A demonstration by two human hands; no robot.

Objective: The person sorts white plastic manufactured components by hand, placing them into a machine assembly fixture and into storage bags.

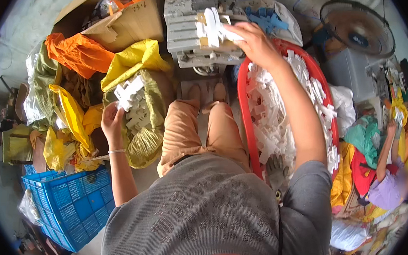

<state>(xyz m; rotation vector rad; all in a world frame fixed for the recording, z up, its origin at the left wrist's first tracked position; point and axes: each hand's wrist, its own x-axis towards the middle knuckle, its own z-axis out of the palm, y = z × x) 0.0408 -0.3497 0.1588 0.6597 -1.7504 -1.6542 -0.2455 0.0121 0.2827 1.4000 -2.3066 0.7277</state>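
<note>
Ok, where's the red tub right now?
Head view: the red tub, holding white parts, is just right of the person's legs, its far end near the machine; the right arm crosses over it.

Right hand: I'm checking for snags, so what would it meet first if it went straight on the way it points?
Most likely the white pieces on the grey machine, just to the left of the right hand; depth is unclear, and it may already touch them.
</note>
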